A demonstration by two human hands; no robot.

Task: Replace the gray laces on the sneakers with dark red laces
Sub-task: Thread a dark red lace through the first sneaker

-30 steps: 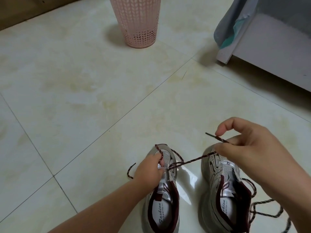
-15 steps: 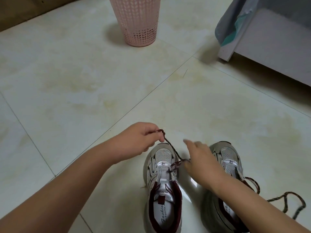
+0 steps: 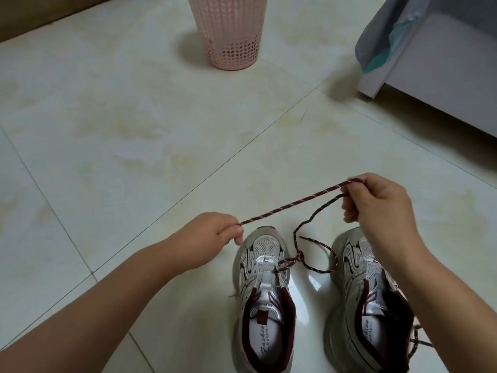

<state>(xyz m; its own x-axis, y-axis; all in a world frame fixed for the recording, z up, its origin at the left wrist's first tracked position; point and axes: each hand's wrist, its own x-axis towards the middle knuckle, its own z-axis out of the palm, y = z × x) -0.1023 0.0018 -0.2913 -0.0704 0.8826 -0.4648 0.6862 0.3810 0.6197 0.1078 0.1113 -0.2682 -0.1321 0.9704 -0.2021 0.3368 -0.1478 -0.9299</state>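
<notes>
A pink perforated basket [image 3: 228, 30] stands on the tiled floor [image 3: 134, 130] well ahead of me; a white furniture corner [image 3: 441, 71] with grey cloth [image 3: 376, 36] draped on it sits at far right. Nothing blocks the shoes. The dark red lace [image 3: 290, 204], flecked white, runs taut between my hands: my left hand [image 3: 212, 235] pinches one point, my right hand [image 3: 382, 203] pinches the fold. It drops to a knot at the left sneaker [image 3: 265, 300], which stands beside the right sneaker [image 3: 365, 297] on the floor below my hands. Insoles read "Fashion Sports"; the left tongue reads "BALENCI", the rest unclear.
</notes>
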